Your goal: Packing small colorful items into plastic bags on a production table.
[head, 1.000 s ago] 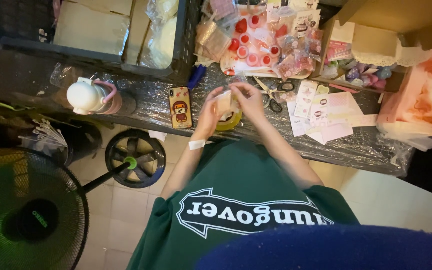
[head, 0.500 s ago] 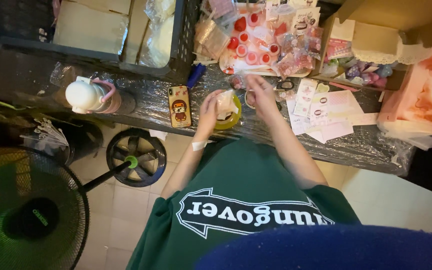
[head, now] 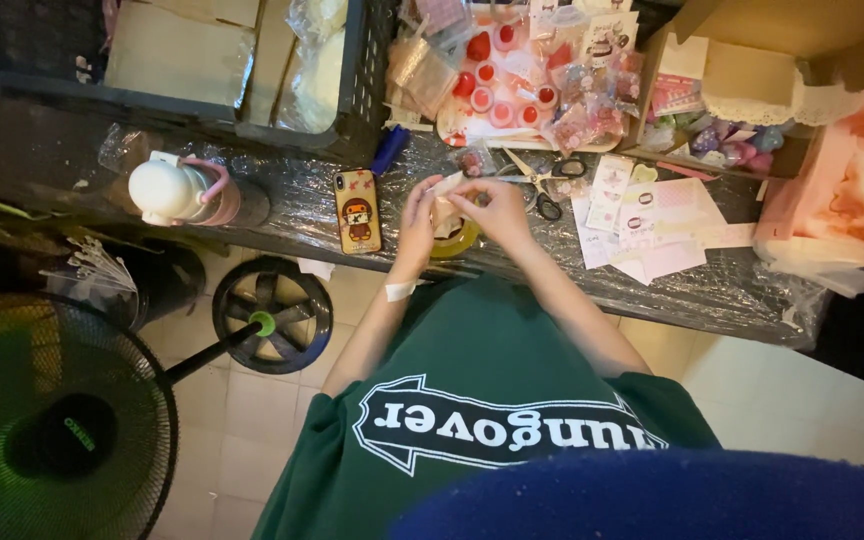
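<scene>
Over the yellow tape roll, small clear packet between both hands, left hand and right hand pinching it

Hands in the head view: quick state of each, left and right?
Left hand: closed on a small clear packet, above the tape roll.
Right hand: fingers pinched on the same packet.

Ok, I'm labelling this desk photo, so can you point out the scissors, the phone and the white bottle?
scissors (head: 542,183): head view, on the blades near the pivot.
phone (head: 358,211): head view, middle of its patterned case.
white bottle (head: 164,192): head view, on its rounded white cap.
</scene>
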